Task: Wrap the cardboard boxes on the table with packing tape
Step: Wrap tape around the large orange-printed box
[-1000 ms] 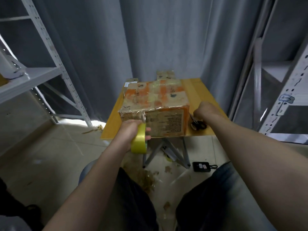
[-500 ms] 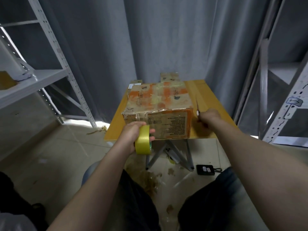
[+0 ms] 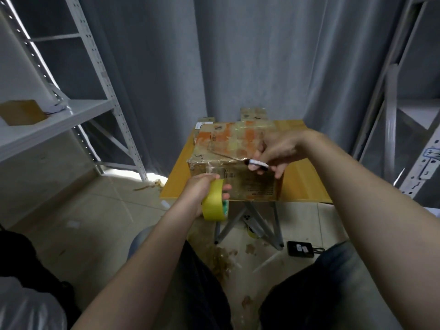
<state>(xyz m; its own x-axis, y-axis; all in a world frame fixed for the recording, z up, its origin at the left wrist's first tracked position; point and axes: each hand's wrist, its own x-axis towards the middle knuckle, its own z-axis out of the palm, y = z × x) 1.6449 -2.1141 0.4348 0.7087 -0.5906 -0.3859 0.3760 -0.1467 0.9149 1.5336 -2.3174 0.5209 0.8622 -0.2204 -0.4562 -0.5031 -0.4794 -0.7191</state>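
Watching the feed from my end: the grey curtain fills the whole back, with a white metal rack on the left and another rack on the right. In the middle is the little yellow table on folding legs. The cardboard box sits on it, pushed to the near edge, its front face level with the table's lip. It's a beat-up box with orange print and shiny tape across the top. The left hand is just below the box's front left corner, right at the table edge. Its fingers are curled through and around the tape roll, which is yellow and stands on edge. A clear strip runs from the roll up onto the box's front face near that corner, so the roll hangs just off the box. The right hand hovers over the box's top front edge on the right. Its fingertips and thumb pinch a small dark tool with a white mark on it. It's too blurry for me to say what it is, or whether it touches the cardboard. There's a small brown box on the left rack's shelf. On the floor under the table lie a black gadget with a cable and some tape scraps.
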